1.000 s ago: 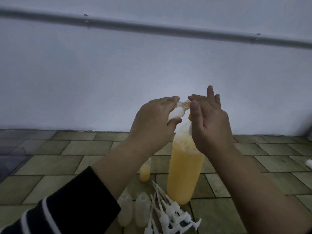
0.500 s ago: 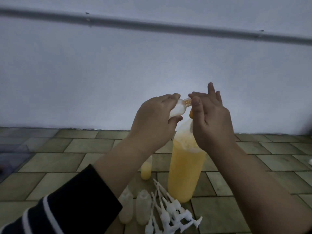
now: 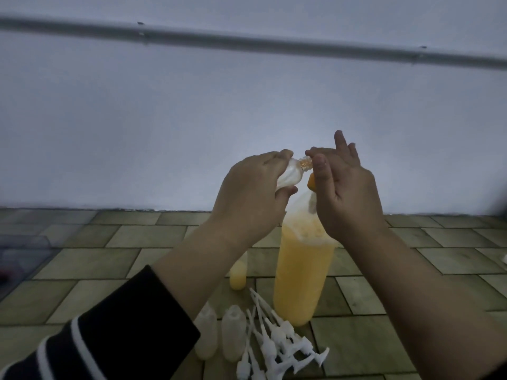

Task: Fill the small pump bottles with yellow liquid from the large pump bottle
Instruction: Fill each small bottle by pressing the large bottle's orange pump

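My left hand (image 3: 247,196) grips a small clear bottle (image 3: 290,175), tilted with its threaded neck pointing right; yellow traces show in the neck. My right hand (image 3: 345,196) lies over the top of the large bottle of yellow liquid (image 3: 299,275), fingers mostly straight and raised, thumb beside the small bottle's neck. Only a bit of the orange pump head (image 3: 311,185) shows under the thumb. A partly filled small bottle (image 3: 238,275) stands behind my left forearm.
Two empty small bottles (image 3: 206,333) (image 3: 233,335) stand on the tiled floor near me, beside a pile of white pump tops (image 3: 277,346). A clear plastic box (image 3: 22,250) sits at the left edge. A white wall rises close behind.
Both hands stay at the pump with the small bottle's neck against it. My right fingers have lifted and spread a little.
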Tool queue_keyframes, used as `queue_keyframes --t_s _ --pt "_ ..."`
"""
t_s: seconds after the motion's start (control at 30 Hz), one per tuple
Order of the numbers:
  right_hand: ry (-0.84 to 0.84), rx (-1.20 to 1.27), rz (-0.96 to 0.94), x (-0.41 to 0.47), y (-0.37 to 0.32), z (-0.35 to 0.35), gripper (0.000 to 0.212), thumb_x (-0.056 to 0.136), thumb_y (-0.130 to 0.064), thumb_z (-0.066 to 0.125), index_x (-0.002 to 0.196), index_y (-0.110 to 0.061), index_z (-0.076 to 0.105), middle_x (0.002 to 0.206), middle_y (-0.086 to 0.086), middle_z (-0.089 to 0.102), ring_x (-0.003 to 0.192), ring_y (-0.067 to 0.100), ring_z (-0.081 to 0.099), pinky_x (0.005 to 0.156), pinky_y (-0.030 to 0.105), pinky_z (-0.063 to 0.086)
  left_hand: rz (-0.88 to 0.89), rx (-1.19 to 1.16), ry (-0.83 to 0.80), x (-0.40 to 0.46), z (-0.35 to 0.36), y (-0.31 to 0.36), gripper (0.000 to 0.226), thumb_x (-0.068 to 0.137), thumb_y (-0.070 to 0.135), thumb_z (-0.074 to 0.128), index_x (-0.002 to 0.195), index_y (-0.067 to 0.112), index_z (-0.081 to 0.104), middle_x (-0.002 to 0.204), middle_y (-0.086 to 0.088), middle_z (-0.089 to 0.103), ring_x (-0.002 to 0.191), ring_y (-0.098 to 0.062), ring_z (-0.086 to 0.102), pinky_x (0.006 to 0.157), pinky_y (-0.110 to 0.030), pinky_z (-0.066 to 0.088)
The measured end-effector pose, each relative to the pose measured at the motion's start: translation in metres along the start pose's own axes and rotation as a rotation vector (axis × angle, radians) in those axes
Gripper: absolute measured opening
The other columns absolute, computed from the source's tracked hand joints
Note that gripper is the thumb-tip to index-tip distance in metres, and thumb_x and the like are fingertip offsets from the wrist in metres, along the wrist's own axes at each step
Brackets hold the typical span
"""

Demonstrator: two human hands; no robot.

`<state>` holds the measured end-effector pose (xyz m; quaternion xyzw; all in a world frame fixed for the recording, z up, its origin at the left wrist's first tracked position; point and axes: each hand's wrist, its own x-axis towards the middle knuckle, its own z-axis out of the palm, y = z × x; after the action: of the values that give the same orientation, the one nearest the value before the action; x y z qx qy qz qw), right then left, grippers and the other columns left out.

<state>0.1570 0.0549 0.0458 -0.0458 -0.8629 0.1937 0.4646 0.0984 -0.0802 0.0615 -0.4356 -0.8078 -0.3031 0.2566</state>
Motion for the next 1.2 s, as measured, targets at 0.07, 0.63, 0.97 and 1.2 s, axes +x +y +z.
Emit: queue_keyframes --t_s 0.07,0.63,0.97,1.2 --pt "-0.023 -0.010 -0.021 0.005 -0.002 -0.005 0.066 0.094 -0.052 0.014 0.119 -0.013 0.062 0.127 0.000 0.060 0.140 0.005 0.018 0.110 0.009 0.003 0.003 0.010 0.007 0.003 -0.004 0.001 0.050 0.088 0.027 0.062 0.136 0.017 0.047 0.129 0.002 0.058 0.112 -0.019 0.055 0.094 -0.028 0.037" --pt "0.047 0.045 -0.011 0.007 -0.006 -0.003 0.062 0.096 -0.048 0.018 0.115 -0.011 0.063 0.119 -0.004 0.061 0.139 0.007 0.020 0.108 0.003 0.000 -0.008 -0.011 0.023 0.005 -0.007 0.002 0.051 0.088 0.027 0.062 0.136 0.018 0.046 0.131 0.004 0.057 0.113 -0.018 0.054 0.096 -0.026 0.036" --pt "0.090 0.080 0.048 -0.001 -0.008 0.011 0.059 0.096 -0.046 0.019 0.106 -0.009 0.065 0.115 0.001 0.064 0.143 0.019 0.024 0.115 0.020 0.008 -0.020 -0.021 -0.006 -0.001 -0.005 0.002 0.050 0.087 0.024 0.064 0.134 0.015 0.050 0.127 0.001 0.060 0.111 -0.021 0.055 0.094 -0.028 0.038" --pt "0.173 0.107 0.032 0.002 -0.007 0.003 0.053 0.098 -0.037 0.022 0.106 -0.008 0.066 0.108 -0.007 0.061 0.140 0.016 0.027 0.113 0.013 0.007 -0.009 -0.038 0.033 0.004 -0.006 0.006 0.050 0.087 0.025 0.064 0.134 0.018 0.049 0.130 0.003 0.059 0.113 -0.018 0.055 0.096 -0.026 0.036"
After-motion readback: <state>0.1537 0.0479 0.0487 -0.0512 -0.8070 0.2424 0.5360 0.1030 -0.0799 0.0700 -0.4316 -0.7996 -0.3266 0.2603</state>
